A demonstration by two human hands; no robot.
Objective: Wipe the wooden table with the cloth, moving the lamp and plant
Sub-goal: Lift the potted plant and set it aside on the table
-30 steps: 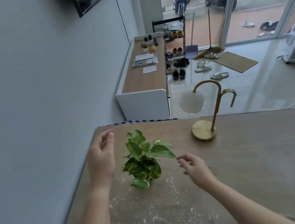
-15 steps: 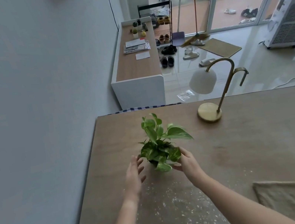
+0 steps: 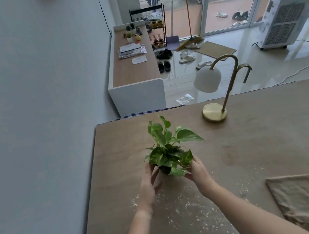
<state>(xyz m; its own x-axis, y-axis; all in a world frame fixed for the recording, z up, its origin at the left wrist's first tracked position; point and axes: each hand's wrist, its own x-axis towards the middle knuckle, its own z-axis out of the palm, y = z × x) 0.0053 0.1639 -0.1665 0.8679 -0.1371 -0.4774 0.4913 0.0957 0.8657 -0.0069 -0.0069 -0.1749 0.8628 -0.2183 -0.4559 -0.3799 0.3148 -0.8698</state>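
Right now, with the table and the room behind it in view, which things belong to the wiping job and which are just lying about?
Belongs to the job: wooden table, plant held between left hand and right hand, lamp, cloth, white crumbs.
Just lying about: papers on the sideboard, shoes, broom, doormat, air cooler.

No readable text, labels or numbers anywhere; papers on far sideboard (image 3: 135, 70) illegible.

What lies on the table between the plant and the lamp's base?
Nothing: the head view shows only bare wooden table between the plant and the lamp base.
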